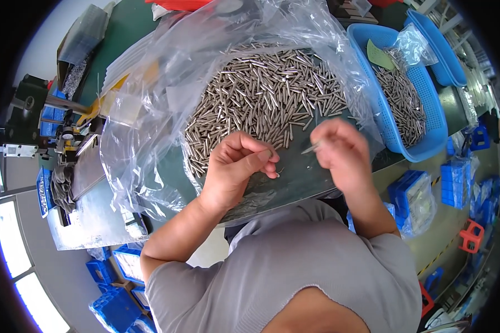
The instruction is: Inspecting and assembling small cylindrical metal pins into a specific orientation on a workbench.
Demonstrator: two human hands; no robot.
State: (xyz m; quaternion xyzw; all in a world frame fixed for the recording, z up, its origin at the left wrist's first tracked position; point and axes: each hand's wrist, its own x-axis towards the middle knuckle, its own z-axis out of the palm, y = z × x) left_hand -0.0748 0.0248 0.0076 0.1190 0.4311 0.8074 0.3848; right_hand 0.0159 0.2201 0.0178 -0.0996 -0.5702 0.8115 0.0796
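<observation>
The grey-shirted shoulder (pixel 294 261) sits nearest. Just this side of the pin heap (pixel 266 94), the right hand (pixel 341 150) clamps its grip on one pin (pixel 311 147), whose long axis points at the curled, closed left hand (pixel 236 166).

Hands: two are seen, a left hand (pixel 236 166) and a right hand (pixel 341 152), over the near edge of the green bench (pixel 294 177).
Pin held: one thin metal pin (pixel 311 147) is pinched by the right hand.
Loose pins: a pile of metal pins (pixel 266 94), far too many to be counted, is spread on one clear plastic bag (pixel 150 111).
Baskets: two blue baskets (pixel 428 111) are seen at the bench's right edge, the nearer one filled with pins.
Blue boxes on the floor: several, perhaps a dozen; the rim is too distorted for a count.
</observation>
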